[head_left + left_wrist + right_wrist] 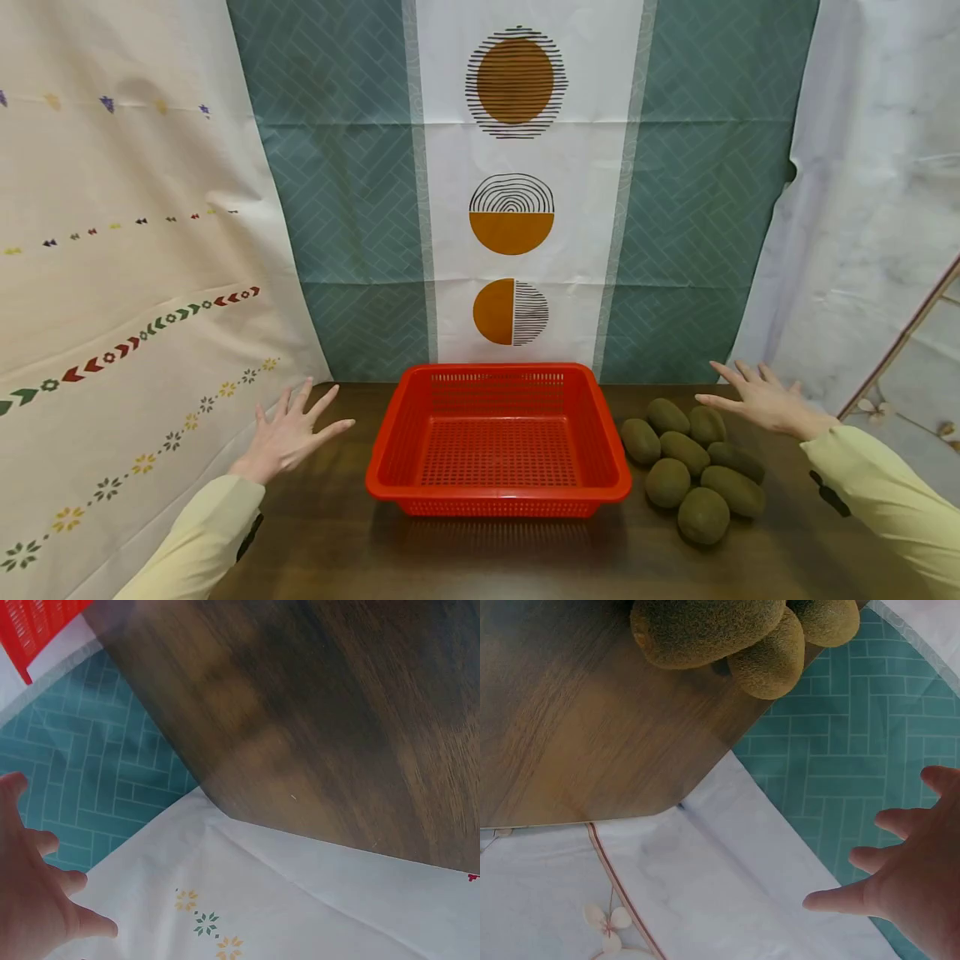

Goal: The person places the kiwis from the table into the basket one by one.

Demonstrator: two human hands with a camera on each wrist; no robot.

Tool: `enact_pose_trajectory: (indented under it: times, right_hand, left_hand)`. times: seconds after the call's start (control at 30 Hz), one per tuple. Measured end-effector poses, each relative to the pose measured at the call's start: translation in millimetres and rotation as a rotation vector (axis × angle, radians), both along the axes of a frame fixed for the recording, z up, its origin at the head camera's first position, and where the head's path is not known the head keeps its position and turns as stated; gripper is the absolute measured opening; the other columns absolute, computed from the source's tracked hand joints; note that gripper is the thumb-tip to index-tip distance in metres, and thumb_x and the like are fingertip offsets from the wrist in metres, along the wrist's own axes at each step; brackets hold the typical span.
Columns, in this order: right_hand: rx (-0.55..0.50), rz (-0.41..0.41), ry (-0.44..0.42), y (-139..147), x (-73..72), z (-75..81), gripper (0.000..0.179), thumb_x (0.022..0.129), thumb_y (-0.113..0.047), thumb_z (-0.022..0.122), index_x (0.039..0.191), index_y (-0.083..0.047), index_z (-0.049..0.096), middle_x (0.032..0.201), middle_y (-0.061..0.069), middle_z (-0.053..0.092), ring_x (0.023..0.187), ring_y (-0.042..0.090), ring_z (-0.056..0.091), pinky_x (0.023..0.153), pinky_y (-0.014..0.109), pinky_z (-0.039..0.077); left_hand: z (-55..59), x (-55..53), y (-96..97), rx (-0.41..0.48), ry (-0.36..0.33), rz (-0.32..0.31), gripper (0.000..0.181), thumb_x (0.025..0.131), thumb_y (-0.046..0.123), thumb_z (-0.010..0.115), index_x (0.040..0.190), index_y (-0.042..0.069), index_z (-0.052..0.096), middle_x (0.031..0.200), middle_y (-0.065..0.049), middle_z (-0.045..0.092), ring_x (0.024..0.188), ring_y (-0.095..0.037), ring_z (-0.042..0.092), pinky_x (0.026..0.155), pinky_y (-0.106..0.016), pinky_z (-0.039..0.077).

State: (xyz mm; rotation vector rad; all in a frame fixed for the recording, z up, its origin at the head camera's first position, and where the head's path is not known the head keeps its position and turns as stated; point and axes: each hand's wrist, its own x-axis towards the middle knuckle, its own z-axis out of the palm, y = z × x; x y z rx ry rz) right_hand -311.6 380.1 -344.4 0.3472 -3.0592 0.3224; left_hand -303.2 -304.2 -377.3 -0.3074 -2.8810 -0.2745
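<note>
Fingers spread and holding nothing, my left hand [283, 437] hovers over the table's left side, left of a red plastic basket [497, 497]. The basket's mesh floor [495, 450] shows bare. On the other side, my right hand [768, 402] is held out with its fingers apart, just beyond a heap of brown kiwis [685, 454]. Several kiwis lie close together right of the basket. In the right wrist view, a few fuzzy kiwis [709, 630] sit near the table edge, apart from the spread fingers [840, 898].
The dark wooden table [315, 533] ends against a teal and white hanging cloth [352, 208] at the back. A cream patterned cloth [135, 275] hangs on the left, a white marbled cloth [862, 208] on the right. Both wrists carry dark bands below pale yellow sleeves [198, 533].
</note>
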Motion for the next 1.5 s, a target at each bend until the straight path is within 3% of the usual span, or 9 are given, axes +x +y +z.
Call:
enact_pose_trajectory:
  times: [0.3,0.6,0.7,0.87,1.0,1.27,1.5]
  right_hand:
    - [-0.048,0.02,-0.002,2.4,-2.6,-3.3,0.083,0.087,-0.054,0.047,0.145,-0.006,0.011,0.137,0.039,0.008,0.116,0.063,0.005,0.076,0.078,0.003]
    - [-0.316,0.113,-0.051,14.7,-9.1,-17.6,0.077,0.091,-0.036,0.052,0.141,0.005,0.011,0.134,0.042,0.01,0.115,0.06,0.016,0.081,0.07,0.023]
    - [-0.365,0.126,-0.083,21.6,-10.5,-22.6,0.074,0.092,-0.032,0.052,0.141,0.006,0.011,0.135,0.04,0.013,0.117,0.058,0.018,0.081,0.067,0.028]
    - [-0.545,0.102,-0.212,30.4,-10.0,-27.8,0.073,0.092,-0.028,0.053,0.143,0.001,0.008,0.135,0.04,0.008,0.117,0.059,0.014,0.067,0.059,0.044]
    - [-0.653,0.091,-0.284,35.9,-9.1,-31.0,0.071,0.092,-0.026,0.054,0.142,-0.001,0.011,0.135,0.039,0.008,0.119,0.057,0.012,0.066,0.059,0.045]
    - [-0.711,0.123,-0.355,46.9,-6.1,-39.7,0.055,0.092,-0.02,0.053,0.137,-0.002,0.027,0.132,0.039,0.018,0.119,0.053,0.02,0.071,0.058,0.045]
    - [-0.711,0.157,-0.432,53.9,-4.9,-47.7,0.054,0.091,-0.016,0.054,0.134,0.005,0.029,0.128,0.042,0.023,0.116,0.055,0.024,0.072,0.058,0.045]
  left_hand:
    - [-2.4,-0.6,6.7,-0.012,0.006,-0.005,0.076,0.083,0.066,0.039,0.143,0.019,0.029,0.144,-0.025,0.013,0.125,-0.051,0.009,0.084,-0.075,0.0]
    - [-10.7,-4.7,23.4,0.102,-0.046,-0.084,0.071,0.086,0.06,0.042,0.143,0.019,0.029,0.142,-0.025,0.016,0.118,-0.054,0.022,0.083,-0.068,0.027]
    - [-14.7,-7.9,28.6,0.189,-0.074,-0.137,0.068,0.087,0.057,0.044,0.142,0.018,0.031,0.138,-0.024,0.024,0.115,-0.052,0.029,0.083,-0.066,0.03]
    - [-22.0,-14.8,36.5,0.361,-0.132,-0.235,0.063,0.088,0.049,0.05,0.14,0.016,0.036,0.128,-0.018,0.036,0.11,-0.038,0.04,0.087,-0.06,0.032]
    - [-25.2,-17.9,42.4,0.488,-0.17,-0.266,0.059,0.088,0.042,0.054,0.139,0.015,0.038,0.125,-0.016,0.039,0.109,-0.034,0.04,0.087,-0.057,0.034]
    - [-34.8,-25.1,50.2,0.808,-0.33,-0.289,0.055,0.091,0.033,0.054,0.14,0.016,0.034,0.134,-0.018,0.033,0.109,-0.036,0.047,0.078,-0.049,0.047]
    - [-44.0,-30.2,54.5,0.926,-0.37,-0.315,0.05,0.093,0.028,0.052,0.139,0.018,0.035,0.129,-0.018,0.035,0.099,-0.031,0.055,0.078,-0.046,0.048]
